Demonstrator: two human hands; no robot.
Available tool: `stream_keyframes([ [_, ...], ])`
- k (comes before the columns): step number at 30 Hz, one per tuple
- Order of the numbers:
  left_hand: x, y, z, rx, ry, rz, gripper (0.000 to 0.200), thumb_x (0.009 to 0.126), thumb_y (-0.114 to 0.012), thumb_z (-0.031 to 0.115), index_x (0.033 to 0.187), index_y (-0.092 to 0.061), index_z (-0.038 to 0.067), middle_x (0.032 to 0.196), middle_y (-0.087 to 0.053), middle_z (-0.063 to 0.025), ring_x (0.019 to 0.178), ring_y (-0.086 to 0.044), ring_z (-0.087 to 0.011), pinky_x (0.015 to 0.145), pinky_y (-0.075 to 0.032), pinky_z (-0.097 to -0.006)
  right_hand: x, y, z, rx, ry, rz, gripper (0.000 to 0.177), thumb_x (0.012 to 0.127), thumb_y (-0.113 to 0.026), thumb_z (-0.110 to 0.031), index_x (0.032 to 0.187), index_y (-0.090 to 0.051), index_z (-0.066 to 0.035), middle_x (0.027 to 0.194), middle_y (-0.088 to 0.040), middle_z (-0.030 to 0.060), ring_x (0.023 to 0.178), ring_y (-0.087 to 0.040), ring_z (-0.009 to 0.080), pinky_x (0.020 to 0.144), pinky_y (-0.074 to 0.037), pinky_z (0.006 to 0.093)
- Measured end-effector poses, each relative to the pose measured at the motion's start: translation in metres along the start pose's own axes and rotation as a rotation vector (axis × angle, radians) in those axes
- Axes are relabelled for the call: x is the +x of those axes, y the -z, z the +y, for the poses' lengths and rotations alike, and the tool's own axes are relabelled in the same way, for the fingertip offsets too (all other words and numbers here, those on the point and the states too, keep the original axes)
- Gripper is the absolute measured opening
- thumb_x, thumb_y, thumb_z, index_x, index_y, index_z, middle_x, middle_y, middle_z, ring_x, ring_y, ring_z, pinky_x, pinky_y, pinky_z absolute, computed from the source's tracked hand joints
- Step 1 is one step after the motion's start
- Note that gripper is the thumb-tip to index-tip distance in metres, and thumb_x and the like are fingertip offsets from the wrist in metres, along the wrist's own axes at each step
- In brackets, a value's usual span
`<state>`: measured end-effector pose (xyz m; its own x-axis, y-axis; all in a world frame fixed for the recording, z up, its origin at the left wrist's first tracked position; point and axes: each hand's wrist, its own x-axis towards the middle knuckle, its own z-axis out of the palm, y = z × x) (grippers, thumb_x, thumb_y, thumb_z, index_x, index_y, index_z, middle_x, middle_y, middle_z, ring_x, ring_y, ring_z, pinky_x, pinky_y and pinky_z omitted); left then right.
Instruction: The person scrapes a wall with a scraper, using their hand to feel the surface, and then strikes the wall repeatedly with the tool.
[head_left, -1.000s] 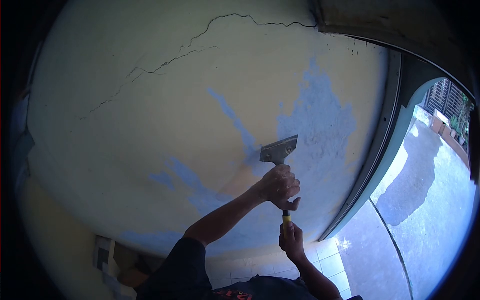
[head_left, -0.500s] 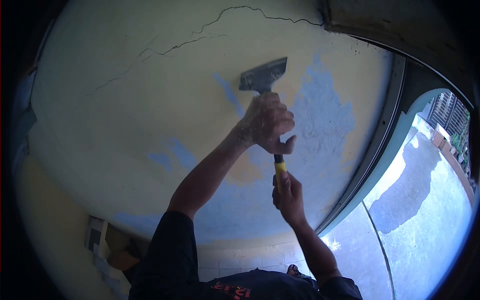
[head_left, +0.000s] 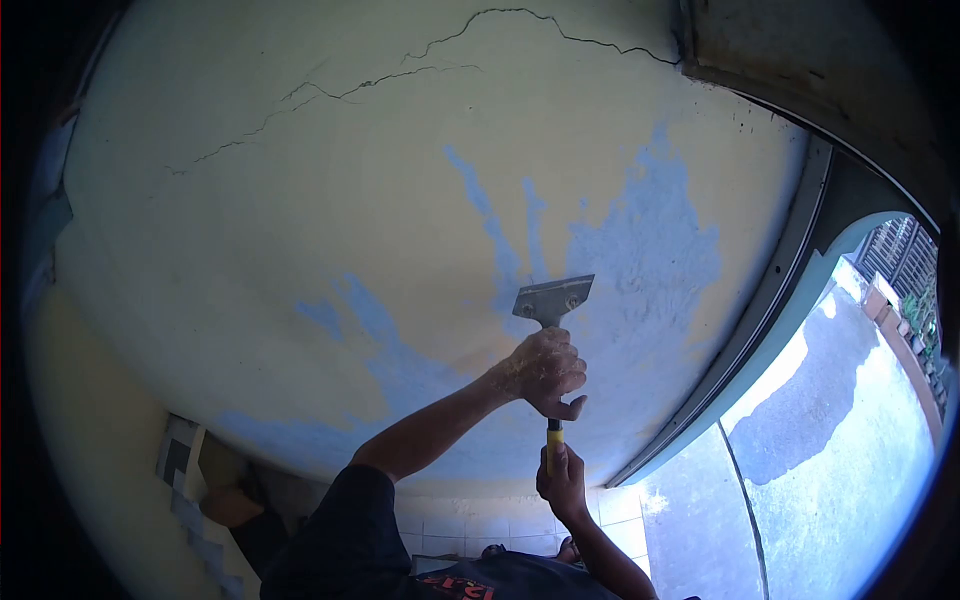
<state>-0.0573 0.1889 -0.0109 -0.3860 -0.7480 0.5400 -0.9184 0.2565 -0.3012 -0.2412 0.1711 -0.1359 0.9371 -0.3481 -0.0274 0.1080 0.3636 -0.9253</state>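
While the scraper is held up against the wall, it's gripped with both hands, so nothing about it is loose. The left hand, dusted whitish, is wrapped tight around the upper part of the handle right under the metal blade, with the fingers curled shut and the thumb stuck out to the side. The right hand is closed around the bottom end of the handle, and a bit of yellow grip can be seen between the two fists. The blade is laid on the wall with its wide edge up, tilted slightly, at the lower edge of a big blue patch where blue shows instead of the pale yellow. More blue streaks are spread out to the left and below. A long crack can be seen across the top of the wall, well apart from the blade. Off to the right a dark door frame is seen with sunlit pavement beyond it, and white floor tiles are visible beside the person's dark sleeve.
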Motion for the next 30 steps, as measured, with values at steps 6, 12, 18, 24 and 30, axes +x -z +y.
stream_keyframes([
  [6,0.001,0.006,-0.015,-0.013,-0.041,-0.012,0.032,0.066,-0.063,0.035,0.049,-0.048,0.013,0.049,-0.047,-0.0015,0.046,-0.048,-0.0208,0.053,-0.038,-0.0363,0.015,-0.010,0.003,-0.047,0.066,0.008,0.051,0.100,-0.033,-0.054,0.081,-0.043,-0.008,0.054,-0.039,-0.0026,0.041,-0.039,0.0064,0.038,-0.030,0.0215],
  [12,0.037,0.040,-0.048,0.108,-0.125,0.109,0.034,0.065,-0.063,0.038,0.049,-0.046,0.014,0.050,-0.047,-0.0013,0.045,-0.047,-0.0201,0.053,-0.038,-0.0366,0.042,-0.020,-0.047,-0.145,0.252,0.025,0.052,0.098,-0.034,-0.056,0.079,-0.043,-0.008,0.053,-0.038,-0.0034,0.040,-0.037,0.0053,0.037,-0.029,0.0210],
  [18,0.097,0.112,-0.084,0.338,-0.168,0.175,0.035,0.063,-0.063,0.041,0.048,-0.044,0.015,0.050,-0.048,-0.0002,0.045,-0.047,-0.0197,0.053,-0.039,-0.0360,0.063,-0.041,-0.137,-0.079,0.337,-0.050,0.047,0.100,-0.036,-0.050,0.082,-0.045,-0.008,0.055,-0.038,-0.0049,0.042,-0.037,0.0033,0.038,-0.030,0.0198],
  [24,0.086,0.103,-0.044,0.245,-0.182,0.185,0.033,0.064,-0.063,0.039,0.049,-0.045,0.015,0.050,-0.045,0.0006,0.047,-0.045,-0.0192,0.052,-0.037,-0.0365,0.028,-0.023,-0.111,-0.124,0.314,-0.050,0.049,0.099,-0.038,-0.052,0.082,-0.046,-0.007,0.055,-0.040,-0.0040,0.042,-0.038,0.0043,0.039,-0.030,0.0199],
  [30,0.014,0.027,-0.001,0.001,-0.053,0.077,0.030,0.064,-0.063,0.034,0.050,-0.045,0.015,0.052,-0.043,0.0012,0.047,-0.044,-0.0183,0.050,-0.035,-0.0357,-0.007,-0.012,-0.021,-0.082,0.109,-0.002,0.053,0.099,-0.034,-0.055,0.084,-0.046,-0.006,0.054,-0.040,-0.0023,0.039,-0.038,0.0068,0.037,-0.029,0.0215],
])
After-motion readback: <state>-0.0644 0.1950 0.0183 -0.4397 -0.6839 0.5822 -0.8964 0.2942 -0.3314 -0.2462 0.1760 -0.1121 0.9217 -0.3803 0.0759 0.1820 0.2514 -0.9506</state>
